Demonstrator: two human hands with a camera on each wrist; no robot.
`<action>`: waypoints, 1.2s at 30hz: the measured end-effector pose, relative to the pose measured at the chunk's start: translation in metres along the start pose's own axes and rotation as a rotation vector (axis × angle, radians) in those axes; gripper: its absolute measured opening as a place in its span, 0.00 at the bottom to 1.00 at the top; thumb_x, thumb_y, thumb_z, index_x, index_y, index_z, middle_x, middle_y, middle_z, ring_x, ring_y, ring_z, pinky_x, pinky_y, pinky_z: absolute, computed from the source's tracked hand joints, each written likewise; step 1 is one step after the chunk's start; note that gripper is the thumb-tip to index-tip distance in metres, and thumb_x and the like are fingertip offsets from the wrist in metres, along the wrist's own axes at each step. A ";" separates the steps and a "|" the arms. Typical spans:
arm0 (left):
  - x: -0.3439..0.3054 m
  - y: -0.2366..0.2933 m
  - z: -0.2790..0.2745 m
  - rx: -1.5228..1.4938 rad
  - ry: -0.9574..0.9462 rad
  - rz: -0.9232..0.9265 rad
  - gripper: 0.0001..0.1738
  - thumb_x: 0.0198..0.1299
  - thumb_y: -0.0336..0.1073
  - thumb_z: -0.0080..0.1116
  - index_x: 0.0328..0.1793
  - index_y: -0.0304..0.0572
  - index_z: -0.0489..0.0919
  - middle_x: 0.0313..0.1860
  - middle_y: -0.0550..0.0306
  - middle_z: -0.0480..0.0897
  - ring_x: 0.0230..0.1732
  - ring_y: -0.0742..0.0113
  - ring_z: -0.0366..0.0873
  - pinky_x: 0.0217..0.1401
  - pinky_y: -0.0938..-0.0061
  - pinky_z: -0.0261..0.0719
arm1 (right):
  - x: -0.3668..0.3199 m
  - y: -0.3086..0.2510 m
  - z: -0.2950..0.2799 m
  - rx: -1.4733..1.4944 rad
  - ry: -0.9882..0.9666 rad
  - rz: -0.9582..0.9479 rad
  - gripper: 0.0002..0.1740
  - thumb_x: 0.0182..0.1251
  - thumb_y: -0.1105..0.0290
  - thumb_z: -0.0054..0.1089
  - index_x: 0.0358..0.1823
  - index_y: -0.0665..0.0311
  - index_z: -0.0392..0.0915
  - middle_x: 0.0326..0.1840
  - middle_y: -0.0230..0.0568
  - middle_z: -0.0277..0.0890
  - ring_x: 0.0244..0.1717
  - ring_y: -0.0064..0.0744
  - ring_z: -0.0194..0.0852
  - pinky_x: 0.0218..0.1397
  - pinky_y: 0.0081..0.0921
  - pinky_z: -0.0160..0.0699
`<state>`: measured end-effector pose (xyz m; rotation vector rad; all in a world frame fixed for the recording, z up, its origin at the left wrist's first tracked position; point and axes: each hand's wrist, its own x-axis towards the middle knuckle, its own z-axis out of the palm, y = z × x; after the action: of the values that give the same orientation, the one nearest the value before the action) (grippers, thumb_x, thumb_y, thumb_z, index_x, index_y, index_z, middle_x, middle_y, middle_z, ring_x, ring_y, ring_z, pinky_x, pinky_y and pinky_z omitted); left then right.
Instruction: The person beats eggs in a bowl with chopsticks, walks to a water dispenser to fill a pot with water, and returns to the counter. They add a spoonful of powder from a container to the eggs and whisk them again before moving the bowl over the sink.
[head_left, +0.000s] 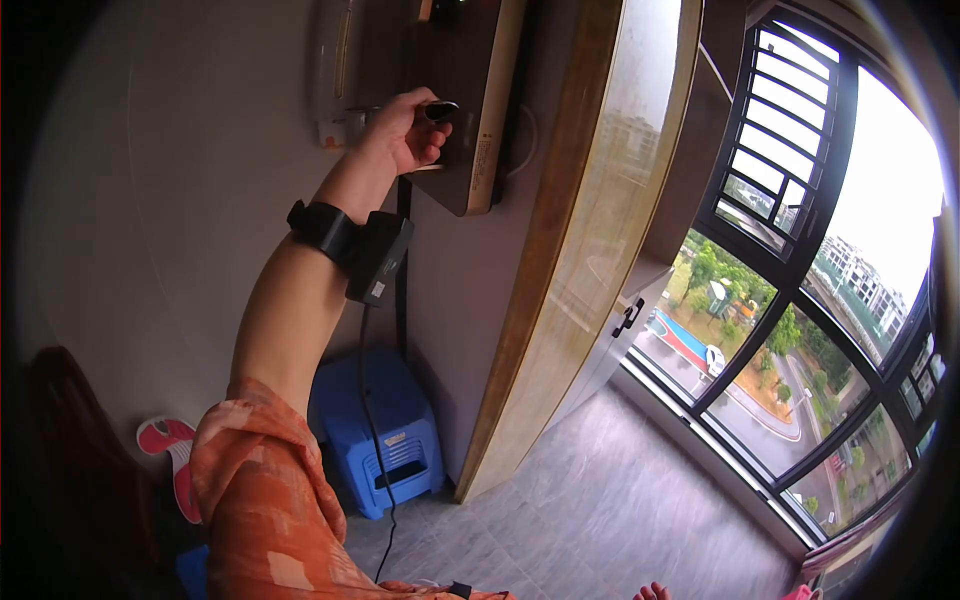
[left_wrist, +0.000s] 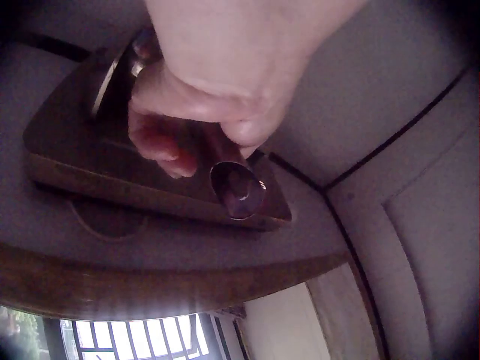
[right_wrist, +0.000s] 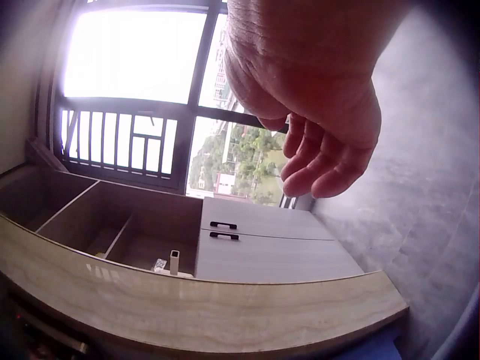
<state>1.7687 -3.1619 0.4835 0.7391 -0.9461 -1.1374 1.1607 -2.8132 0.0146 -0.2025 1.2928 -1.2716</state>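
Observation:
My left hand [head_left: 412,135] [left_wrist: 202,97] grips a dark, tube-shaped object [head_left: 441,111] [left_wrist: 238,193], its round end pointing out of the fist in the left wrist view. Right behind the fist is a flat, dark wall-mounted unit with a metallic edge [head_left: 483,150] [left_wrist: 157,184]; whether the tube touches it I cannot tell. My right hand [head_left: 652,593] shows only as fingertips at the bottom edge of the head view. In the right wrist view the same hand [right_wrist: 315,127] hangs with loosely curled fingers and holds nothing.
A blue stool [head_left: 385,430] stands on the floor below the left arm. Beside the wall unit rises a wooden-edged partition [head_left: 545,300] [right_wrist: 225,307], with cabinets [right_wrist: 277,247] behind it. Large windows [head_left: 790,290] fill the right side. A thin cable [head_left: 372,420] hangs from the left wrist camera.

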 end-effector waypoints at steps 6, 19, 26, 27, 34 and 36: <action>-0.003 0.002 -0.002 -0.001 -0.020 -0.004 0.09 0.50 0.40 0.56 0.25 0.46 0.72 0.19 0.52 0.76 0.14 0.71 0.69 0.13 0.80 0.63 | -0.008 0.004 0.007 -0.022 0.049 -0.013 0.29 0.68 0.47 0.37 0.66 0.51 0.59 0.72 0.39 0.50 0.69 0.41 0.49 0.66 0.45 0.48; -0.007 0.005 -0.004 0.012 -0.029 -0.002 0.09 0.48 0.40 0.57 0.24 0.46 0.72 0.20 0.52 0.76 0.14 0.71 0.70 0.14 0.79 0.63 | -0.008 0.014 0.010 0.002 0.051 -0.011 0.29 0.68 0.47 0.36 0.66 0.51 0.59 0.71 0.38 0.52 0.68 0.40 0.50 0.65 0.44 0.50; -0.010 0.005 -0.004 0.004 -0.032 0.007 0.09 0.48 0.40 0.57 0.24 0.46 0.71 0.20 0.52 0.76 0.14 0.71 0.70 0.14 0.79 0.63 | -0.012 0.013 0.014 -0.005 0.037 -0.011 0.29 0.68 0.48 0.36 0.66 0.52 0.58 0.72 0.39 0.49 0.70 0.42 0.45 0.67 0.45 0.47; -0.010 0.005 -0.005 0.001 -0.031 0.008 0.09 0.48 0.39 0.57 0.24 0.46 0.71 0.20 0.52 0.76 0.14 0.71 0.69 0.14 0.79 0.63 | -0.013 0.013 0.016 -0.004 0.038 -0.011 0.29 0.68 0.48 0.36 0.66 0.52 0.58 0.72 0.39 0.49 0.70 0.42 0.45 0.67 0.45 0.47; -0.012 0.007 -0.005 0.010 -0.036 0.004 0.10 0.49 0.39 0.57 0.24 0.45 0.71 0.20 0.52 0.76 0.14 0.71 0.69 0.14 0.79 0.63 | -0.015 0.014 0.022 -0.027 0.040 -0.010 0.28 0.69 0.48 0.36 0.67 0.51 0.58 0.72 0.39 0.49 0.71 0.42 0.44 0.67 0.45 0.47; -0.013 0.008 -0.005 0.009 -0.025 -0.002 0.10 0.49 0.39 0.57 0.25 0.45 0.71 0.20 0.52 0.76 0.14 0.71 0.69 0.15 0.79 0.63 | -0.014 0.016 0.021 -0.017 0.035 -0.015 0.28 0.69 0.49 0.36 0.66 0.51 0.58 0.72 0.39 0.49 0.70 0.42 0.45 0.66 0.45 0.48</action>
<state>1.7744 -3.1476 0.4851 0.7342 -0.9719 -1.1467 1.1894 -2.8071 0.0192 -0.2031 1.3346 -1.2817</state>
